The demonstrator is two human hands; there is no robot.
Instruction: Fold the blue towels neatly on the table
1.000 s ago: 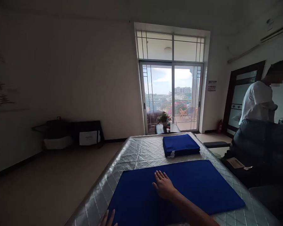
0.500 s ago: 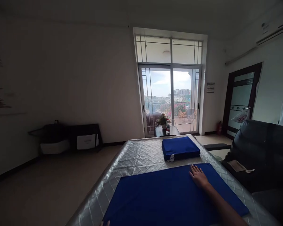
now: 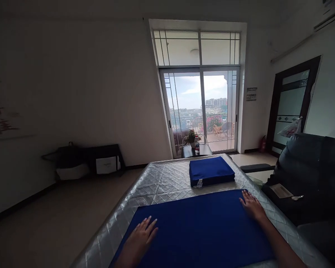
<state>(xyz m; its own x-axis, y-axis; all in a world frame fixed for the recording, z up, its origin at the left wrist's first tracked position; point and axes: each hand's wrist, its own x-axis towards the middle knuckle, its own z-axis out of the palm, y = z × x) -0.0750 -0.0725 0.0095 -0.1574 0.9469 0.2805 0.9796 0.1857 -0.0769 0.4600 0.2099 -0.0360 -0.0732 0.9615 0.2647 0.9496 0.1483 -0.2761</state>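
Note:
A large dark blue cloth (image 3: 195, 227) lies spread flat on the near part of the table, its lower part cut off by the picture's edge. My left hand (image 3: 141, 236) is over the cloth's left side with its fingers spread; whether it presses on the fabric I cannot tell. At the far right corner, my right hand (image 3: 252, 205) rests flat on the cloth, fingers stretched out. Neither hand grips anything. Beyond the spread cloth sits a stack of folded blue cloths (image 3: 211, 170), with a white label at its front left corner.
A silver quilted cover (image 3: 162, 182) drapes the table. Right of it stands a black armchair (image 3: 304, 175) with a brown card (image 3: 281, 191) on it. Past the table's far end are a small dark table (image 3: 188, 151) with a potted plant (image 3: 192, 138) and a bottle (image 3: 197, 144), before a sliding glass door.
My left hand has come up from the bottom edge onto the cloth's left side. My right hand has slid right to the far right corner. The view has shifted slightly.

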